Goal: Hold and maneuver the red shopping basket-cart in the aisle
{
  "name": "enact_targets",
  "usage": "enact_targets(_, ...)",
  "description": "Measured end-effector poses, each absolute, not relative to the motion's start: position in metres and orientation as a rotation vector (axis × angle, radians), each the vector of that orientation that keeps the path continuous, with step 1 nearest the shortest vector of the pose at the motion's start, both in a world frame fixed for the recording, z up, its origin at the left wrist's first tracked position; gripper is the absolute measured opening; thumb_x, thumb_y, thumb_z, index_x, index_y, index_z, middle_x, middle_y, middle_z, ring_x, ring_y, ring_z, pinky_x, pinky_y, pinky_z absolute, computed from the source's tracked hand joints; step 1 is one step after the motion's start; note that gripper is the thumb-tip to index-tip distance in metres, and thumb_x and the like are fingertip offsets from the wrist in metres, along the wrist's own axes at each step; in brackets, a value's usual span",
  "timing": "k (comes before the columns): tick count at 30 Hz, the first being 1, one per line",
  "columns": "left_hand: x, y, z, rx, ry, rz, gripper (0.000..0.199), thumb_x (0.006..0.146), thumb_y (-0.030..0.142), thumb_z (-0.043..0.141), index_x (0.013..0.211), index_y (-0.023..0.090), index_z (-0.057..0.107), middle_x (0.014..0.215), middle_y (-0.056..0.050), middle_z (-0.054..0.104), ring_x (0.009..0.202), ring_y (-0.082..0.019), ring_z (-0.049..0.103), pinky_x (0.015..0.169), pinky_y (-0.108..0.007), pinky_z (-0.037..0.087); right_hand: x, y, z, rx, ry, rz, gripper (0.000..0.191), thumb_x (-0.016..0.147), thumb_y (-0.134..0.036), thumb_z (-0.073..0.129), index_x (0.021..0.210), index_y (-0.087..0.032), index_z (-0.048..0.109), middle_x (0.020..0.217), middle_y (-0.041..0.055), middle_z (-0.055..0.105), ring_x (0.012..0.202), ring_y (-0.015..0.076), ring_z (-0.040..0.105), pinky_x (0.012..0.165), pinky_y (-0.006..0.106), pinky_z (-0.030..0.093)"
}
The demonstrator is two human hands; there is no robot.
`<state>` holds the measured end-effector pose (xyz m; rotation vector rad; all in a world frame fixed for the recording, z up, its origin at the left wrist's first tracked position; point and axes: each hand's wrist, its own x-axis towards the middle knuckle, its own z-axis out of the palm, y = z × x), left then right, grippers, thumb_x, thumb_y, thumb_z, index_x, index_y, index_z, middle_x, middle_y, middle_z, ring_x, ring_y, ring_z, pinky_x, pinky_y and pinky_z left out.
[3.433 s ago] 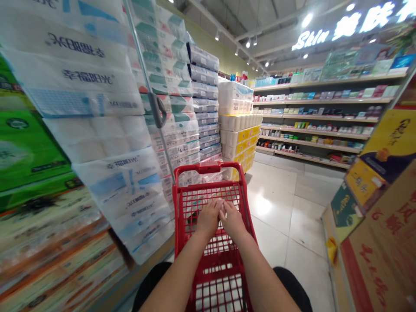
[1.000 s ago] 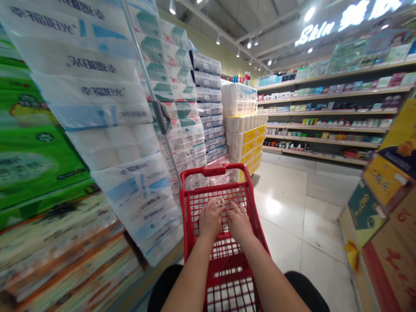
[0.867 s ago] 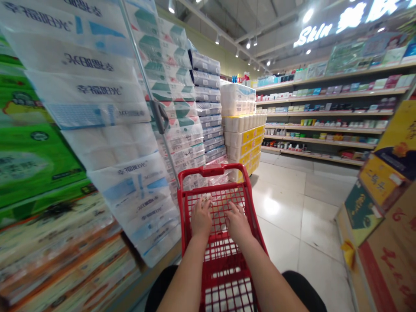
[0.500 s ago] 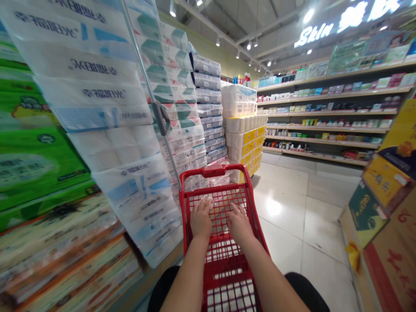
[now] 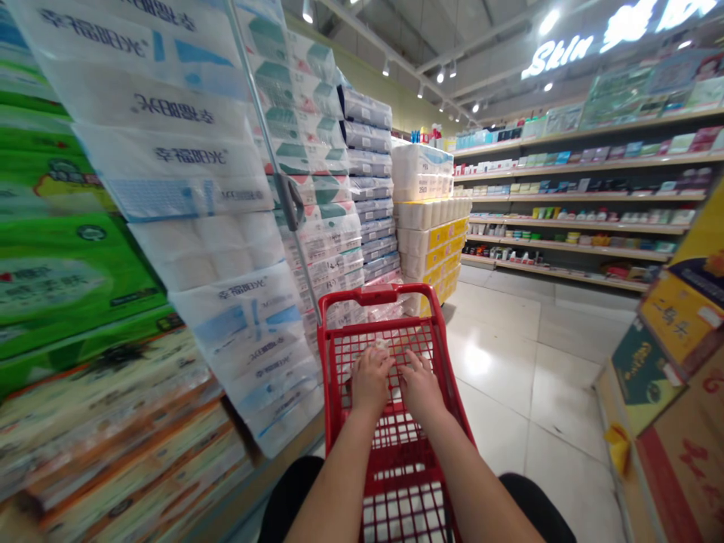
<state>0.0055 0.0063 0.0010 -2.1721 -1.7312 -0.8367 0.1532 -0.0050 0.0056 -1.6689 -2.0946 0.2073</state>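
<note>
A red shopping cart [image 5: 383,295] with a lattice basket stands directly in front of me, its handle frame at the far end. Both my forearms reach out over it. My left hand [image 5: 371,378] is curled, back upward, round a small pale crumpled thing [image 5: 381,345] that peeks out past the fingers; what it is, I cannot make out. Close beside it, my right hand [image 5: 421,386] is empty, with its fingers apart and slightly bent above the red grid. Whether it touches the grid, I cannot tell.
Tall stacks of wrapped toilet rolls [image 5: 226,219] line the left, with green packs [image 5: 68,279] nearer. A metal pole [image 5: 265,136] rises by the cart. Boxes [image 5: 673,317] edge the right. Tiled floor [image 5: 498,377] leads to stocked shelves [image 5: 577,200].
My left hand has moved right with the pale crumpled thing, closer to my right hand, which has shifted slightly right. The cart and surroundings appear slightly farther right in view.
</note>
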Motion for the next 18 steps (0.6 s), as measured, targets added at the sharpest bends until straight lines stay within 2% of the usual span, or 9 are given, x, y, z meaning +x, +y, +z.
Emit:
enact_targets(2,0.0,0.008,0.003,-2.053,-1.826,-0.913,0.05,0.08,0.002,0.043,0.116,0.029,0.065,0.121,-0.004,0.062,0.117,-0.024,0.049,0.1,-0.043,0.044,0.154,-0.005,0.006,-1.659,-2.093,0.201,0.03,0.089,-0.02,0.046,0.109,-0.026,0.068,0.151,0.0033,0.035,0.135,0.0312,0.031,0.094,0.045,0.044)
enact_targets(5,-0.006,0.009,0.003,-1.916,-1.886,-0.954,0.053,0.08,-0.001,0.04,0.121,0.025,0.062,0.123,-0.006,0.06,0.115,-0.024,0.05,0.101,-0.043,0.044,0.154,-0.005,0.007,-1.643,-2.1,0.208,0.029,0.089,-0.021,0.047,0.106,-0.026,0.07,0.15,0.0031,0.037,0.134,0.0295,0.033,0.096,0.043,0.044)
enact_targets(9,-0.005,0.008,0.0,-2.136,-1.722,-0.853,0.049,0.08,0.002,0.044,0.112,0.031,0.067,0.117,-0.002,0.064,0.122,-0.026,0.045,0.1,-0.045,0.044,0.154,-0.005,0.007,-1.659,-2.102,0.228,0.031,0.087,-0.02,0.049,0.11,-0.027,0.068,0.151,0.0031,0.035,0.134,0.0298,0.033,0.094,0.043,0.045)
enact_targets(11,-0.009,0.009,0.001,-2.087,-1.75,-0.892,0.049,0.079,0.001,0.045,0.112,0.03,0.068,0.116,-0.003,0.064,0.119,-0.025,0.047,0.101,-0.044,0.044,0.154,-0.004,0.007,-1.666,-2.094,0.23,0.03,0.088,-0.02,0.048,0.109,-0.027,0.069,0.151,0.0029,0.035,0.134,0.0301,0.032,0.094,0.044,0.045)
enact_targets(15,-0.013,0.01,0.003,-1.793,-1.887,-1.024,0.057,0.075,-0.003,0.042,0.121,0.024,0.063,0.127,-0.005,0.058,0.114,-0.024,0.05,0.103,-0.043,0.043,0.154,-0.003,0.007,-1.645,-2.098,0.232,0.028,0.087,-0.02,0.049,0.105,-0.026,0.07,0.151,0.0033,0.035,0.135,0.0301,0.031,0.097,0.044,0.043)
enact_targets(18,0.0,0.01,-0.001,-2.052,-1.731,-0.951,0.059,0.075,-0.002,0.043,0.122,0.027,0.062,0.134,-0.003,0.055,0.116,-0.023,0.049,0.103,-0.041,0.044,0.154,-0.003,0.007,-1.655,-2.101,0.241,0.031,0.086,-0.018,0.048,0.108,-0.026,0.069,0.151,0.004,0.035,0.135,0.031,0.031,0.094,0.045,0.045)
